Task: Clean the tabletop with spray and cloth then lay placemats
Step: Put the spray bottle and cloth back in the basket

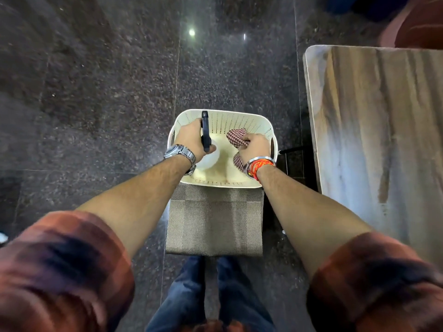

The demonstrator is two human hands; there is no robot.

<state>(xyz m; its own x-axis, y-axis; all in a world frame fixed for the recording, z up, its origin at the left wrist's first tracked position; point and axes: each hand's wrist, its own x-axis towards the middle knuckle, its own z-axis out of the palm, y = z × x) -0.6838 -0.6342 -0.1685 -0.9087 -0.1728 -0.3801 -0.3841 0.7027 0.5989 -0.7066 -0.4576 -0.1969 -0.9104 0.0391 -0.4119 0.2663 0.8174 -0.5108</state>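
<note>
A cream perforated plastic basket (239, 121) sits in the middle of the view, resting on grey-brown woven placemats (214, 224). My left hand (190, 137) is inside the basket, closed around the black trigger head of a white spray bottle (205, 133). My right hand (255, 146) is also in the basket, gripping a red-and-white checked cloth (236, 136). The wooden tabletop (378, 130) lies to the right of the basket.
Dark polished granite floor (96, 92) surrounds the basket. A black bar (293, 149) shows between the basket and the table. A reddish seat (419, 22) stands at the far right beyond the table. My legs in blue jeans (187, 295) are below the placemats.
</note>
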